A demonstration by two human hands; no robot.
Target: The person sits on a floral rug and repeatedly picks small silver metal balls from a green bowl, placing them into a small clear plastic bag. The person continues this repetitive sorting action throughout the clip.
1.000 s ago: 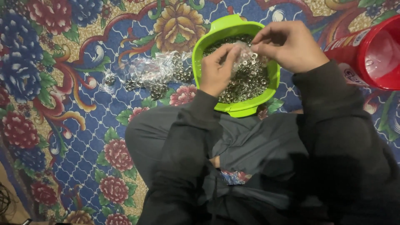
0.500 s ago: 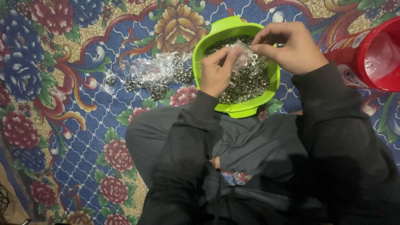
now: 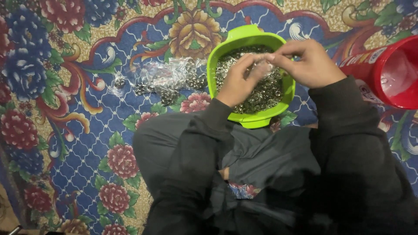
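Observation:
A lime green bowl [image 3: 226,45] full of small silver metal rings [image 3: 267,93] sits on the patterned mat in front of my crossed legs. Both hands hover over it. My left hand [image 3: 238,82] and my right hand [image 3: 307,63] meet at the fingertips and together pinch a small clear plastic bag [image 3: 262,68]. What is inside the bag cannot be made out.
Several clear packets of rings [image 3: 167,78] lie on the floral mat [image 3: 65,126] left of the bowl. A red tub [image 3: 394,72] with something pale inside stands at the right edge. My dark-clothed knees [image 3: 244,161] fill the foreground.
Both hands have stayed over the bowl; the fingertips have shifted slightly on the small bag. Nothing else has moved.

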